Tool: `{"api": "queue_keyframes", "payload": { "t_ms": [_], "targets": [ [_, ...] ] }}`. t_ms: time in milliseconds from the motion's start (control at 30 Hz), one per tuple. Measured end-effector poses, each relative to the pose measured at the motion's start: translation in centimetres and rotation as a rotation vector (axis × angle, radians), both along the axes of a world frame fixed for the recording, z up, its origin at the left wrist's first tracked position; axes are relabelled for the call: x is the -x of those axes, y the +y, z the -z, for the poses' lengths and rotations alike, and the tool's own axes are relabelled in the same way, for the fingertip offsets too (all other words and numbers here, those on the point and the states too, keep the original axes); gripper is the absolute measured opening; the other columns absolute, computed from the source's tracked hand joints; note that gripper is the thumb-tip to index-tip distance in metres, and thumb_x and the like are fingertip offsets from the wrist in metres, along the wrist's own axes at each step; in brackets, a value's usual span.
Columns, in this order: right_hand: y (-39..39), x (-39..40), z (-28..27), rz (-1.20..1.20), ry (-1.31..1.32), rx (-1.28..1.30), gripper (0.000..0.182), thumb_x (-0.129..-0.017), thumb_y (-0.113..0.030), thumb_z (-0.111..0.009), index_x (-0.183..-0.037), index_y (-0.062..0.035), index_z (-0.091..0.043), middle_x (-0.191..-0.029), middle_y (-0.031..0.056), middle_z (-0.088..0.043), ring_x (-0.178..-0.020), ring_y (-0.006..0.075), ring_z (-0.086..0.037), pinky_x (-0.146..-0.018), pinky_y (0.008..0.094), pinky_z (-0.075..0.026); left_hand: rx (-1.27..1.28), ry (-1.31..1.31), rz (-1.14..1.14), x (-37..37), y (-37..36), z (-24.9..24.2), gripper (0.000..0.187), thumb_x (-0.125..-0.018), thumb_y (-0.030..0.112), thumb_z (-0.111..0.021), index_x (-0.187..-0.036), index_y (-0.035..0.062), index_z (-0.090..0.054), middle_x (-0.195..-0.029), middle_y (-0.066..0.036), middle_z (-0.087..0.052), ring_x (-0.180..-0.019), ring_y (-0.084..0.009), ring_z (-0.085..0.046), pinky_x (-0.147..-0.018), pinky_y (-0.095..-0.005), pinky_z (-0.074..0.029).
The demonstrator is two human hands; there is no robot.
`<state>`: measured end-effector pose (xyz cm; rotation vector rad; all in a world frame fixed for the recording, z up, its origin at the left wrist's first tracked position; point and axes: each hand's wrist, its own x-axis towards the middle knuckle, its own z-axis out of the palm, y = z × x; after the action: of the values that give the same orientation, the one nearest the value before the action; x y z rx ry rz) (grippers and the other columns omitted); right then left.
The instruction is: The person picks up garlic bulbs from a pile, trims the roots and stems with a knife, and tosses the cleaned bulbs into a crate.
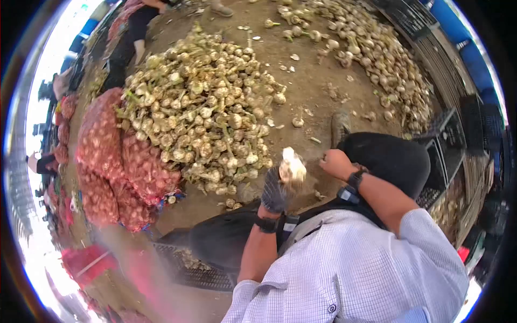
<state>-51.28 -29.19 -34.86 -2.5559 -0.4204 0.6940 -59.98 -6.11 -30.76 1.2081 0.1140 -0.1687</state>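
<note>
My left hand (pixel 273 192), in a dark knitted glove, grips a garlic bulb (pixel 292 168) in front of my lap. The bulb looks white at its top and brownish, with blurred edges, lower down. To the right of it, my bare right hand (pixel 338 164) is closed in a fist beside my right knee, apart from the bulb. Whatever its fingers may hold is hidden. A large heap of garlic (pixel 210 113) with stems attached lies on the ground ahead of my left hand.
Red mesh sacks (pixel 102 145) full of bulbs lean against the heap's left side. A second garlic pile (pixel 388 70) spreads at the upper right, near black crates (pixel 449 132). Loose bulbs and peel dot the dirt floor (pixel 318 102). Another person's leg (pixel 139 32) shows at upper left.
</note>
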Motion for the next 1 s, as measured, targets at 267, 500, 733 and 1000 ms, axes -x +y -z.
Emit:
{"api": "queue_keyframes", "payload": {
  "t_ms": [267,500,733,1000],
  "targets": [
    [3.7,0.4,-4.6,0.252,0.216,-0.555,0.042,-0.087,-0.033,-0.064,-0.104,0.0047,-0.062,-0.084,0.0085,-0.065,-0.071,0.0146,-0.057,-0.065,0.0298,-0.047,-0.992,0.19,0.393,-2.8,-2.5,2.8,0.068,-0.073,0.039,-0.071,-0.127,0.0033,-0.05,-0.117,-0.022,-0.059,-0.106,-0.0332,-0.058,-0.091,-0.0417,-0.046],
    [-3.4,-8.2,-3.5,1.274,0.062,-1.173,0.024,-0.09,-0.023,-0.063,-0.101,-0.0019,-0.061,-0.086,0.0052,-0.062,-0.073,0.016,-0.06,-0.063,0.0289,-0.049,-0.989,0.465,-0.121,-6.2,9.2,7.5,0.052,-0.085,0.035,-0.063,-0.125,0.0042,-0.053,-0.125,-0.018,-0.056,-0.111,-0.0326,-0.055,-0.094,-0.0441,-0.043],
    [-3.3,-6.2,-3.6,1.0,0.208,-1.029,0.024,-0.089,-0.017,-0.061,-0.106,-0.0007,-0.061,-0.083,0.0091,-0.067,-0.068,0.0168,-0.06,-0.059,0.0298,-0.047,-1.928,0.868,0.614,-4.7,25.5,11.8,0.064,-0.086,0.043,-0.055,-0.136,0.0047,-0.046,-0.141,-0.015,-0.045,-0.131,-0.0325,-0.042,-0.107,-0.0457,-0.03],
    [-2.1,-4.6,-2.4,0.78,0.322,-0.662,0.035,-0.083,-0.023,-0.066,-0.107,0.0023,-0.06,-0.077,0.006,-0.066,-0.063,0.011,-0.058,-0.058,0.0285,-0.046,-1.934,0.878,-0.091,-2.7,31.1,22.3,0.057,-0.087,0.035,-0.055,-0.136,0.0088,-0.046,-0.14,-0.014,-0.046,-0.129,-0.0292,-0.043,-0.107,-0.0422,-0.031]
  ]
}}
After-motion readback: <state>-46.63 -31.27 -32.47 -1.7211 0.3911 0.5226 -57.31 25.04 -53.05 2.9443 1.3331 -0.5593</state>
